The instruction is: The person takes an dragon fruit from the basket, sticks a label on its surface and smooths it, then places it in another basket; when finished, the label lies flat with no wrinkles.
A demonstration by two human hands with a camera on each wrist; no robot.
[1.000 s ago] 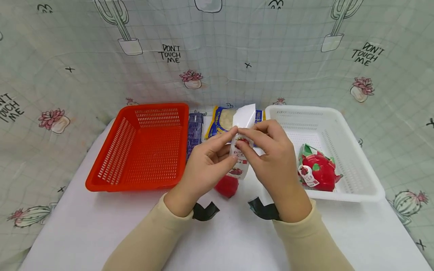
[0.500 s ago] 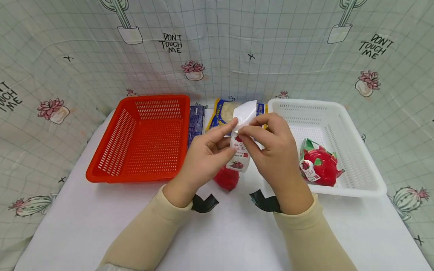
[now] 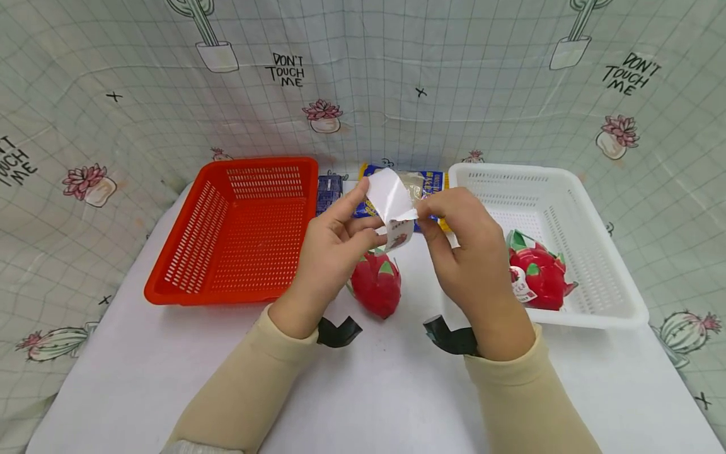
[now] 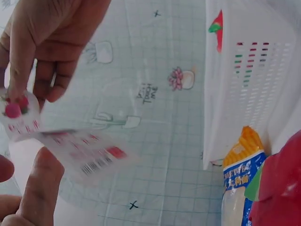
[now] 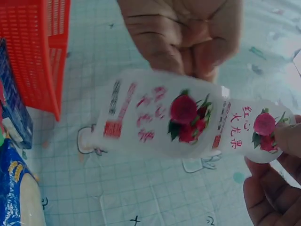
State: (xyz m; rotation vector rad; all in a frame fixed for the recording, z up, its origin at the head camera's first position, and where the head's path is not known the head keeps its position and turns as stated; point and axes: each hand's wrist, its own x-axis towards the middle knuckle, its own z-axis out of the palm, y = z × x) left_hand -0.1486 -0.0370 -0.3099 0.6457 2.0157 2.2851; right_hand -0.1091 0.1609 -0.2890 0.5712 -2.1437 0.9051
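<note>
Over the middle of the table (image 3: 391, 384), from my head, a fruit-printed label (image 3: 388, 192) curls between both my grips. My right grip (image 3: 473, 252) pinches its right side, fingertips together; my left grip (image 3: 329, 261) has its fingers loosely bent at the left side, and I cannot tell whether it pinches. Just nearer lies a red dragon fruit (image 3: 377, 287), its far end partly blocked by my left grip. The label covers some of a yellow-and-blue packet (image 3: 433, 183) on the far side; left of that come a blue box (image 3: 329, 191), cut off by my left grip, and a red basket (image 3: 255, 243). At right, a white basket (image 3: 590, 318) holds another dragon fruit (image 3: 547, 277). The cloth (image 3: 482, 113) behind reads "DON'T TOUCH ME". Half a second ago the label's white flap stood upright; now it bends leftward, and more of the nearer fruit shows.

From my left wrist, a barcode (image 4: 96, 165) shows on the label's blurred free part.

From my right wrist, the pinched, rounded end reads 红心火龙果 beside pictured fruit; the smallest print is illegible.
</note>
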